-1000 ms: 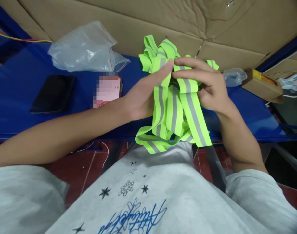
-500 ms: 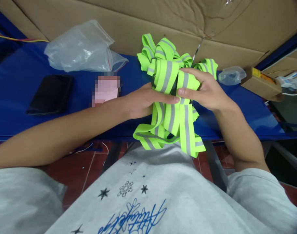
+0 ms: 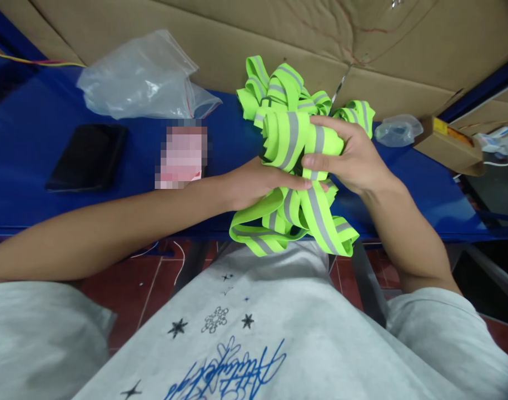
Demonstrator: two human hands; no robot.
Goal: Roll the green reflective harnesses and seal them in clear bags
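Neon yellow-green reflective straps (image 3: 288, 139) with a grey stripe are bunched between my two hands, above the table's front edge. My left hand (image 3: 258, 183) grips the bundle from the left, its thumb lying across the front of the bands. From the right, my right hand (image 3: 349, 155) is closed around a folded part, thumb in front and fingers behind. Loose strap ends (image 3: 293, 222) hang below my hands towards my shirt. Behind the bundle lies a heap of similar straps (image 3: 279, 83), and a smaller coil (image 3: 360, 115) sits right of it.
On the blue table (image 3: 20, 144) lie a clear plastic bag (image 3: 133, 78), a dark flat device (image 3: 87, 157) and a blurred pinkish item (image 3: 183, 153). To the right are a small clear bag (image 3: 398, 130) and a cardboard box (image 3: 448, 147). Cardboard (image 3: 237, 39) lines the back.
My left hand has slid slightly down and right along the straps. The hanging ends have drawn up and swung a little to the right. My right hand stays nearly in place.
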